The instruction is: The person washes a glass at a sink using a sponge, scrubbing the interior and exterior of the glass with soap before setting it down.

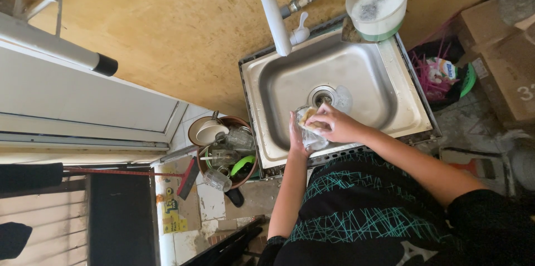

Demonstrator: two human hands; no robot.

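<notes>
Standing close against the front rim of one steel sink (390, 112), the person has a bare basin to work over. One white tap (275, 15), one soapy tub (378, 1). Left hand (295, 138) cups one clear glass (312, 139) from below; right hand (334, 124) pinches a yellow sponge (310, 121) into its mouth.

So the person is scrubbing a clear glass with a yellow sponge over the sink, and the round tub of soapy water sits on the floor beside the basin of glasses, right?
Not quite. The round tub of soapy water sits on the sink rim at its back corner, not on the floor; the head view shows it. The rest holds: left hand holds the glass, right hand the sponge.
</notes>
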